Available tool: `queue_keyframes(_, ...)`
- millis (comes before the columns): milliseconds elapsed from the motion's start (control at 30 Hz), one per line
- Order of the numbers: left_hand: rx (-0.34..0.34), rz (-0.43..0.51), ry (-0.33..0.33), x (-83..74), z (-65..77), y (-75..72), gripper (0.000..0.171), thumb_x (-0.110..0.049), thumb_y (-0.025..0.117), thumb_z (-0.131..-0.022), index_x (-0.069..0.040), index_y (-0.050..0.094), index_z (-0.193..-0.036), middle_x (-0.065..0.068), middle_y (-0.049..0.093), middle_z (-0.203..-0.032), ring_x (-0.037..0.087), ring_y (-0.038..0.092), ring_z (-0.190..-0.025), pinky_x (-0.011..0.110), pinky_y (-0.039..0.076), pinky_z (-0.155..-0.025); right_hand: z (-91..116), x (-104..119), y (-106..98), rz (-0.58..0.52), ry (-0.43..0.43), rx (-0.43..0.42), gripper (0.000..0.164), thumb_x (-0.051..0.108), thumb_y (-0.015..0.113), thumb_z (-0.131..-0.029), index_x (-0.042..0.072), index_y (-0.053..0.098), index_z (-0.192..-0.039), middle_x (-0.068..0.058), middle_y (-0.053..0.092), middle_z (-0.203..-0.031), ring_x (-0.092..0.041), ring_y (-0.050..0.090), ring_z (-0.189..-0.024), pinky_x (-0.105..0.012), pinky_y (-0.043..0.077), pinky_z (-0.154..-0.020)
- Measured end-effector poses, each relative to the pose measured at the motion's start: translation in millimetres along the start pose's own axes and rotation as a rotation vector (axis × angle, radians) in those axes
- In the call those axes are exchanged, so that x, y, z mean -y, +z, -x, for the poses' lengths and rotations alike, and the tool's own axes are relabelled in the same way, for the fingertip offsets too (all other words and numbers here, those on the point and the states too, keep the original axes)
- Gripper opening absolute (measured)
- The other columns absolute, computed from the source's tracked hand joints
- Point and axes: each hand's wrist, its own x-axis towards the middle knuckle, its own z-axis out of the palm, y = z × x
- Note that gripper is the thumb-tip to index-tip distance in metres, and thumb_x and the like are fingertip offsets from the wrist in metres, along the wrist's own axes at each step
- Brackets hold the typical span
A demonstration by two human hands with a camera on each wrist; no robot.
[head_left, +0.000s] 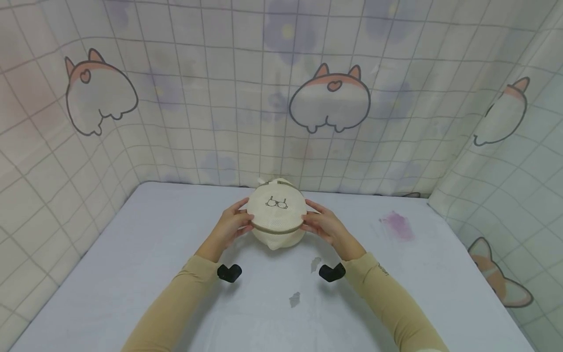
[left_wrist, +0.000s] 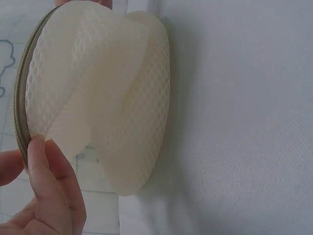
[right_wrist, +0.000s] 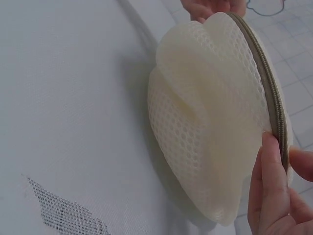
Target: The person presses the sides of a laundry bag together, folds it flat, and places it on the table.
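Grip, both sides: grasping; between my two hands is a cream round mesh bag with a zipped rim (head_left: 274, 220), pinched at opposite edges.
Left hand: my left hand (head_left: 229, 225) holds the bag's left edge in the head view, thumb on one side of the rim, fingers on the other; it fills the lower left of the left wrist view.
Right hand: my right hand (head_left: 327, 226) pinches the right edge in the same manner, at the lower right of the right wrist view.
Bag: centre of the head view, just below the middle, near the table's far edge; its flat round face, printed with a dark line drawing of glasses (head_left: 276, 202), tilts toward me, and the soft body bulges out below. I cannot tell whether its underside touches the table.
Zipper: an olive-brown toothed zipper (right_wrist: 264, 63) curves along the rim, between my thumb and fingers in the right wrist view; the mesh beside it sags in folds.
Sleeves: tan long sleeves (head_left: 169, 305) enter from the bottom of the head view.
Table: a white cloth-covered table (head_left: 374, 298), with a pink stain (head_left: 398, 225) right of centre and grey patches (head_left: 294, 299) low in the middle.
Backdrop: a pale grid-patterned curtain (head_left: 198, 107) with corgi prints (head_left: 330, 105) across the upper frame.
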Motion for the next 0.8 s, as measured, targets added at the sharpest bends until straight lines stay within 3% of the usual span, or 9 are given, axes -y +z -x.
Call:
queue_keyframes(200,-0.003,0.008,0.000,2.1,0.4,0.6,0.070,0.001,0.058,-0.099,-0.013,0.033,-0.162,0.022,0.044,-0.146,0.012,0.059,-0.088,0.019,0.055,-0.075,0.1,-0.9,-1.0,0.004,-0.002,0.013,0.068,-0.013,0.048,-0.101,0.003,0.023,-0.162,-0.030,0.045,-0.143,-0.012,0.069,-0.085,-0.028,0.060,-0.081)
queue_keyframes(467,0.004,0.006,0.013,6.3,1.2,1.2,0.069,0.002,0.057,-0.099,-0.012,0.032,-0.162,0.022,0.046,-0.144,0.011,0.059,-0.086,0.019,0.055,-0.072,-0.7,-6.7,-3.9,0.020,0.002,0.018,0.067,-0.013,0.048,-0.101,0.002,0.024,-0.162,-0.027,0.050,-0.134,-0.011,0.068,-0.085,-0.029,0.060,-0.080)
queue_keyframes(800,0.001,0.006,0.023,7.7,-1.9,1.7,0.071,0.003,0.056,-0.097,-0.014,0.032,-0.162,0.022,0.044,-0.144,0.012,0.059,-0.085,0.021,0.055,-0.073,-2.8,-8.8,-4.1,0.035,-0.003,0.023,0.067,-0.013,0.047,-0.101,0.001,0.023,-0.162,-0.033,0.044,-0.144,-0.011,0.068,-0.085,-0.027,0.060,-0.080)
